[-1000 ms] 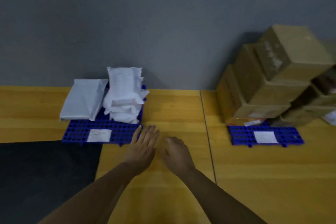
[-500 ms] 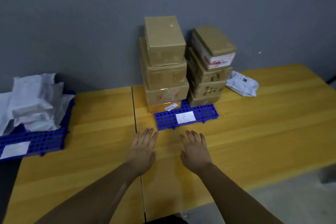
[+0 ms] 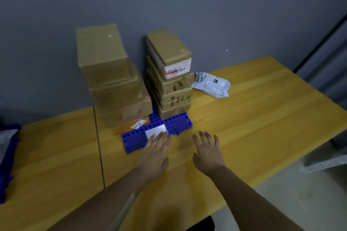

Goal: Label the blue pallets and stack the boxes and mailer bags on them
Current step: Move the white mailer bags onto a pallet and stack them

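Observation:
A blue pallet (image 3: 178, 123) lies on the yellow table against the grey wall, with a white label (image 3: 155, 131) on its front part. Two stacks of brown cardboard boxes stand on it: a wider left stack (image 3: 112, 78) and a narrower right stack (image 3: 170, 73). A white mailer bag (image 3: 212, 84) lies on the table to the right of the boxes. My left hand (image 3: 155, 154) is flat and empty, its fingertips over the label's front edge. My right hand (image 3: 208, 152) is empty with fingers spread, just right of the pallet. A second blue pallet (image 3: 7, 157) with white bags shows at the far left edge.
The yellow table (image 3: 262, 118) has a seam (image 3: 98, 146) running front to back left of the boxes. Its right corner ends near a grey wall and a dark vertical strip (image 3: 319, 43). A grey floor (image 3: 300, 193) lies below the table's front right edge.
The view has swung right from the bag pallet to the box pallet and come closer. Both hands have moved forward; my left fingertips now reach the label.

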